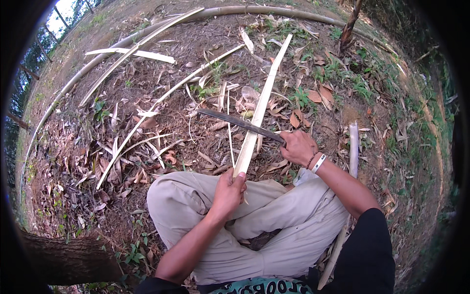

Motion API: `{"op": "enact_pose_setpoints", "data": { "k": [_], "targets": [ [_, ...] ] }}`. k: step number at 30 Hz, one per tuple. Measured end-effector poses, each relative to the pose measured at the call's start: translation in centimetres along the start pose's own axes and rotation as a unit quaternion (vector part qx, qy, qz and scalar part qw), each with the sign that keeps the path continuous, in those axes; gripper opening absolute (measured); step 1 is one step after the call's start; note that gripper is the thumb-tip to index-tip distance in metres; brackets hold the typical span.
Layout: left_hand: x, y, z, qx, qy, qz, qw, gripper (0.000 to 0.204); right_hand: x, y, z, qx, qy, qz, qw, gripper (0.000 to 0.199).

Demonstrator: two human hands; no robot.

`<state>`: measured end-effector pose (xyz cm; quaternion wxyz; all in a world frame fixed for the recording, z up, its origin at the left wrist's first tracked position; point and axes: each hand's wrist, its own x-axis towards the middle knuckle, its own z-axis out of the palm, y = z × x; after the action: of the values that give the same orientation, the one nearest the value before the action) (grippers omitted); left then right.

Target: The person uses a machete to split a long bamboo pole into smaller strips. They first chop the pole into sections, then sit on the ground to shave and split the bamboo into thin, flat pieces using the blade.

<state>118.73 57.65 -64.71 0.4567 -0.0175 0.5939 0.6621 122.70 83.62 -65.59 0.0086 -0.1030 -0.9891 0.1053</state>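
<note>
My left hand is closed round the near end of a long pale bamboo strip, just above my crossed legs. The strip slants away from me, up and to the right, and narrows at its far end. In my right hand is the handle of a machete. Its dark blade points left and lies across the middle of the strip, on top of it. Whether the edge bites into the strip, I cannot tell.
Pale split strips lie on the leaf-littered ground ahead and left. A long bamboo pole curves along the far side. To my right lies a pale pole. A thick log is at the lower left, a thin trunk at the far right.
</note>
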Motion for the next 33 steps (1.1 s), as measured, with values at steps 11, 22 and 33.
{"op": "enact_pose_setpoints", "data": {
  "k": [11,22,33],
  "targets": [
    [-2.2,-1.8,-1.4,0.196,0.049,0.094,0.975,0.025,0.5,2.3,-0.4,-0.001,-0.01,0.039,0.999,0.017],
    [-7.0,-0.8,-2.7,0.249,0.068,0.118,0.959,0.023,0.9,3.7,-0.5,-0.025,0.012,0.037,0.999,0.017],
    [-11.6,0.0,-2.7,0.236,0.079,0.081,0.965,0.024,1.3,5.2,-0.1,0.001,0.014,0.035,0.999,0.017]
  ]
}}
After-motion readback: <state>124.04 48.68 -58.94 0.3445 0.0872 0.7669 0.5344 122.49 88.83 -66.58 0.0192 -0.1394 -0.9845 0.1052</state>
